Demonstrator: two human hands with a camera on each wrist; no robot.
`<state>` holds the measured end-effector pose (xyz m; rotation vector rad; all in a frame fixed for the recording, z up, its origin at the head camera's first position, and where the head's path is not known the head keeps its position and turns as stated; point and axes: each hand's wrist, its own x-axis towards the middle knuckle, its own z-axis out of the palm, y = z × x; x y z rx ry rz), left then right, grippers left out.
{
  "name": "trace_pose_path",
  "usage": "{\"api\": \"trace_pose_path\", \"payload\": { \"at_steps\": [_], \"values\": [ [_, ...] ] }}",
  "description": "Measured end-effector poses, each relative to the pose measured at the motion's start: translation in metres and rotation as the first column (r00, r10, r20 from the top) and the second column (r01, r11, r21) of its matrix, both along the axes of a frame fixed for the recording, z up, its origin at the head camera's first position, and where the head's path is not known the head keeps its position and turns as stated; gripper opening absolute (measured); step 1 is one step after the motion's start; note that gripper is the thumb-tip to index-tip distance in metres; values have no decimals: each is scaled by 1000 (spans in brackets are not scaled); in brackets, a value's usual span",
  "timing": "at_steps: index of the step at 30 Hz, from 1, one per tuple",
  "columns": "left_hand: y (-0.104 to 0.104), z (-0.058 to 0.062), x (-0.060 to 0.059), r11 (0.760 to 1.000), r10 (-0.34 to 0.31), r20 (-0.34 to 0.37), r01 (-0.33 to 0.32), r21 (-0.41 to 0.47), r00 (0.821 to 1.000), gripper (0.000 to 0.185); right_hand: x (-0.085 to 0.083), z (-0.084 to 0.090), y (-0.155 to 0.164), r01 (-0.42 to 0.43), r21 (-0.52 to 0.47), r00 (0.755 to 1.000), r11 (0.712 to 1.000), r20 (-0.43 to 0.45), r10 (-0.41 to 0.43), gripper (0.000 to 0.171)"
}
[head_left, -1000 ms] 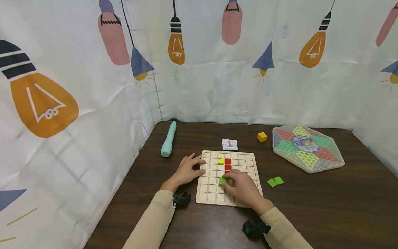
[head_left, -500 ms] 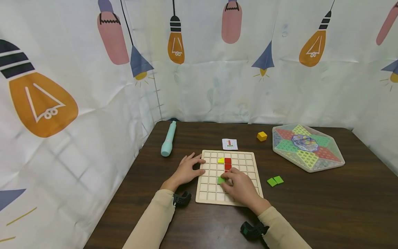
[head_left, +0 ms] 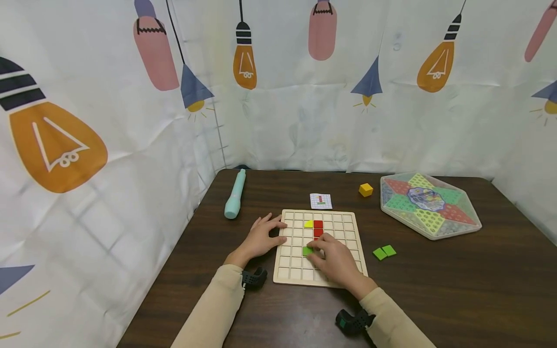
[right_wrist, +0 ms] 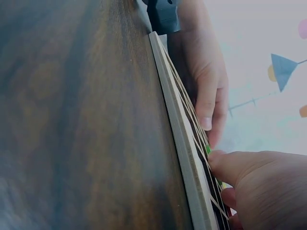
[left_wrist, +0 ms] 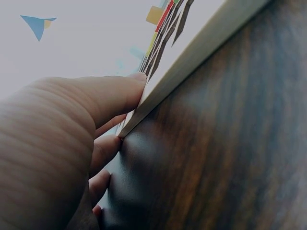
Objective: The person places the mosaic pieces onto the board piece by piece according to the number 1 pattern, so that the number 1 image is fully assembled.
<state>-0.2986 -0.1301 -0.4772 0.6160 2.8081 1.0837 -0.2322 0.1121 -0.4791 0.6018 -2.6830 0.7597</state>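
Observation:
A wooden grid board lies flat on the dark table. My left hand rests at its left edge, thumb and forefinger touching the rim; in the left wrist view the thumb of the left hand lies along that edge. Over the board's middle, my right hand pinches a green square tile between thumb and forefinger. Behind those fingers a column of red square tiles sits in the grid, its lower part partly hidden by the hand. Left of the top red tile is a yellow piece.
Two loose green tiles lie right of the board. Behind it are a small pattern card and a yellow-orange block. A hexagonal game box lies at the back right, a mint-green stick-shaped object at the back left.
My right hand has shifted slightly to the left and away from me with the green tile. The left hand stays at the board's edge.

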Motion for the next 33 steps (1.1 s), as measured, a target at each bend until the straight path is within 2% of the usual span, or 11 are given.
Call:
{"api": "trace_pose_path", "payload": {
  "at_steps": [13, 26, 29, 33],
  "values": [
    [0, 2, -1, 1000, -1, -2, 1, -1, 1000, 38, -1, -1, -2, 29, -28, 999, 999, 18, -28, 19],
    [-3, -1, -2, 1000, -15, -1, 15, 0, 1000, 39, -5, 9, 12, 25, -188, 996, 982, 85, -9, 16],
    [-2, 0, -2, 1000, -20, 1, 20, -1, 1000, 39, -7, 12, 21, 44, -184, 994, 982, 105, -25, 15],
    [-2, 0, -1, 1000, -25, -2, 25, 1, 1000, 39, -10, 16, 39, 43, -130, 992, 991, 122, -27, 18]
  ]
}}
